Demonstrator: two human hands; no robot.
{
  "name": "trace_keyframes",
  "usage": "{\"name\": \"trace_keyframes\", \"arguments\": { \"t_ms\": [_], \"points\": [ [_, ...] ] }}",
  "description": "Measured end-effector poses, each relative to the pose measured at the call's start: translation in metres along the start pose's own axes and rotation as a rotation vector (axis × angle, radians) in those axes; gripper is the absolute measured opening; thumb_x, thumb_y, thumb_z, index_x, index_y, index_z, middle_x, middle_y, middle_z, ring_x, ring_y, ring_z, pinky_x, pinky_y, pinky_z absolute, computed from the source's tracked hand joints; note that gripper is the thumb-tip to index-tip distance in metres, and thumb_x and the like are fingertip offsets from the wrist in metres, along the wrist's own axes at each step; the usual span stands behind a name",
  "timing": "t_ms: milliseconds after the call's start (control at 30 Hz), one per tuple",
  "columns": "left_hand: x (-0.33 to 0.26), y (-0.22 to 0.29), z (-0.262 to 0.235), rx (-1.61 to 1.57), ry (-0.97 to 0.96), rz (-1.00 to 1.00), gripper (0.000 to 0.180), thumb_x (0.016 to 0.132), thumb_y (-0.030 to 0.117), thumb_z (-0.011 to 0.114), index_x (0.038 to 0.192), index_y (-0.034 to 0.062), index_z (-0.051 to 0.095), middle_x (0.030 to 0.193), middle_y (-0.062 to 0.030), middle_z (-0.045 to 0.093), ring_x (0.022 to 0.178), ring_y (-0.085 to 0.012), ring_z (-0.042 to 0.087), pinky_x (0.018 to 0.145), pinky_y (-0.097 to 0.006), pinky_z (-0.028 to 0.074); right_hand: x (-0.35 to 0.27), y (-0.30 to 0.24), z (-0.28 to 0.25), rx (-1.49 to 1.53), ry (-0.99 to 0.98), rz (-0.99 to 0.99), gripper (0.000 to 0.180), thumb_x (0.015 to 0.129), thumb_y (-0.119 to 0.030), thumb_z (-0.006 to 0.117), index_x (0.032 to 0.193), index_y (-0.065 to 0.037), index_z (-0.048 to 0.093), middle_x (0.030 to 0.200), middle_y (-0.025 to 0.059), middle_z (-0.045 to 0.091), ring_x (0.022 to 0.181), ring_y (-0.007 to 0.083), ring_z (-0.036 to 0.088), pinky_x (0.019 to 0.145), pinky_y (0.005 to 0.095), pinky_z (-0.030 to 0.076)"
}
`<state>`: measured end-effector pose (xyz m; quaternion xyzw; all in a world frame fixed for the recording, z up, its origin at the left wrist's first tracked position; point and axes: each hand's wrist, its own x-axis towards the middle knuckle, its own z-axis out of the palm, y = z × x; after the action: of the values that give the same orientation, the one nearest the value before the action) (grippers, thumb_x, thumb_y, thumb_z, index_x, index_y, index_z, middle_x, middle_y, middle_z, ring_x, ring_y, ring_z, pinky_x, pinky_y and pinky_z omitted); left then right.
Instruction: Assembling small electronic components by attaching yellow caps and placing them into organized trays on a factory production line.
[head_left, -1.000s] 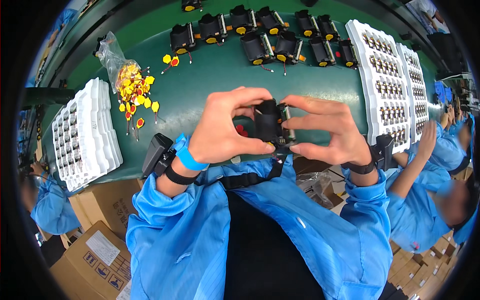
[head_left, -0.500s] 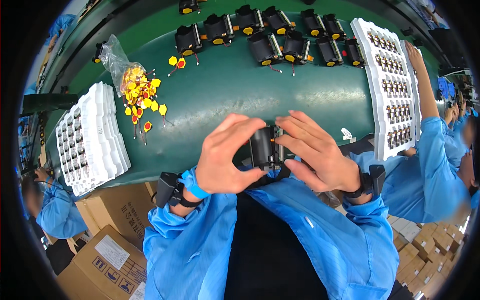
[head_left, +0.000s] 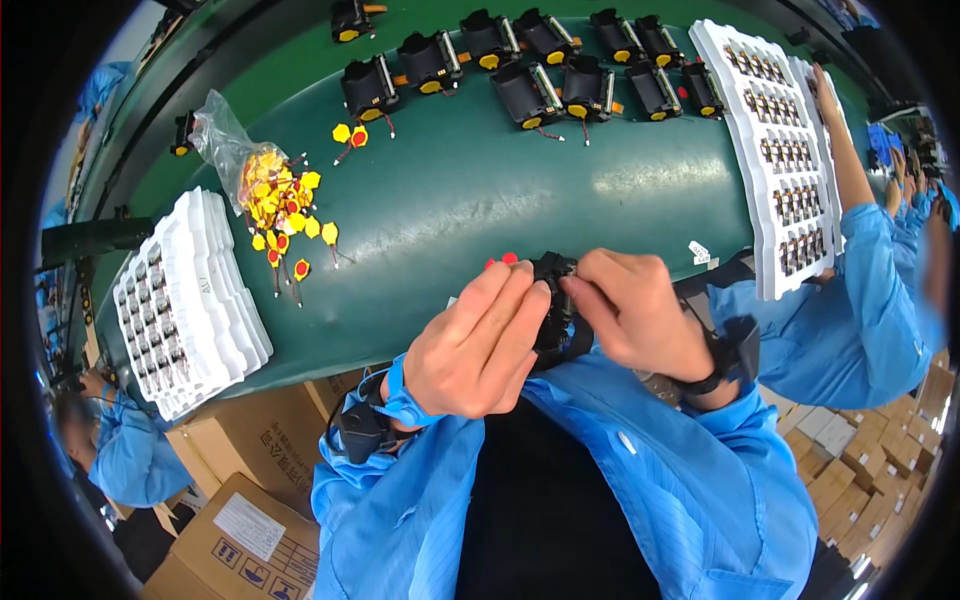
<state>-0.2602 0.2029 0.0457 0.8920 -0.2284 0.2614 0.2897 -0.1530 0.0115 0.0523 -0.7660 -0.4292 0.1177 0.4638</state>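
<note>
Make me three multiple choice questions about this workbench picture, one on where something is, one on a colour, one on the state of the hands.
1. Where does the clear bag of small yellow and red parts lie?
A. on the person's left
B. on the person's right
C. in a cardboard box

2. What colour is the belt surface?
A. white
B. green
C. red

3. What are the left hand and right hand doing?
A. resting flat on the belt
B. both holding one small black part
C. each lifting a white tray

Answers: A, the bag sits left of centre beside the white trays; B, the belt is dark green; B, fingers of both hands close on the black part.
</note>
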Motion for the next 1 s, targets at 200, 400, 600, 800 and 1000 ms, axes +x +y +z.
{"name": "trace_keyframes", "arguments": {
  "t_ms": [200, 400, 600, 800, 1000],
  "points": [
    [0.001, -0.001, -0.01, -0.096, 0.019, 0.012, 0.063, 0.05, 0.014, 0.072, 0.102, -0.0209, 0.063, 0.103, -0.0331, 0.066, 0.099, -0.0481, 0.063, 0.089, -0.048, 0.055, 0.013, -0.011, -0.024, 0.11, -0.13, -0.029, 0.017, 0.086, 0.002, 0.066, 0.074, 0.002, 0.053, 0.06, 0.0172, 0.052, 0.053, 0.0357, 0.053, 0.049, 0.0421, 0.038],
    [0.006, -0.004, -0.012, -0.107, 0.056, -0.103, 0.061, 0.048, 0.014, 0.078, 0.1, -0.0155, 0.066, 0.1, -0.0284, 0.07, 0.093, -0.0413, 0.065, 0.081, -0.045, 0.055, 0.014, -0.016, -0.016, 0.1, -0.065, 0.074, 0.017, 0.084, 0.001, 0.067, 0.071, 0.001, 0.056, 0.056, 0.016, 0.054, 0.047, 0.032, 0.054, 0.045, 0.0399, 0.036],
    [0.003, -0.012, -0.008, -0.23, 0.095, -0.184, 0.06, 0.048, 0.013, 0.078, 0.101, -0.0134, 0.067, 0.098, -0.0253, 0.071, 0.093, -0.0398, 0.066, 0.082, -0.044, 0.055, 0.01, -0.011, -0.008, 0.113, -0.035, 0.042, 0.017, 0.083, 0.001, 0.068, 0.071, 0.001, 0.057, 0.055, 0.0147, 0.054, 0.045, 0.0303, 0.053, 0.044, 0.0388, 0.035],
    [0.011, -0.008, -0.006, -0.237, 0.103, -0.22, 0.061, 0.047, 0.009, 0.078, 0.104, -0.0111, 0.067, 0.099, -0.0227, 0.071, 0.093, -0.0383, 0.067, 0.084, -0.044, 0.054, 0.006, -0.006, -0.003, 0.123, 0.072, 0.09, 0.02, 0.086, -0.002, 0.068, 0.07, 0.002, 0.057, 0.051, 0.0113, 0.05, 0.042, 0.0183, 0.048, 0.043, 0.0331, 0.032],
    [0.014, -0.006, -0.011, -0.254, 0.074, -0.302, 0.066, 0.047, 0.006, 0.079, 0.109, -0.0118, 0.066, 0.101, -0.0231, 0.069, 0.094, -0.0388, 0.066, 0.084, -0.043, 0.054, 0.009, -0.008, -0.016, 0.561, -0.131, 0.46, 0.029, 0.09, -0.009, 0.071, 0.068, 0.001, 0.055, 0.051, -0.0004, 0.046, 0.048, 0.0037, 0.04, 0.044, 0.0263, 0.028]
  ]
}}
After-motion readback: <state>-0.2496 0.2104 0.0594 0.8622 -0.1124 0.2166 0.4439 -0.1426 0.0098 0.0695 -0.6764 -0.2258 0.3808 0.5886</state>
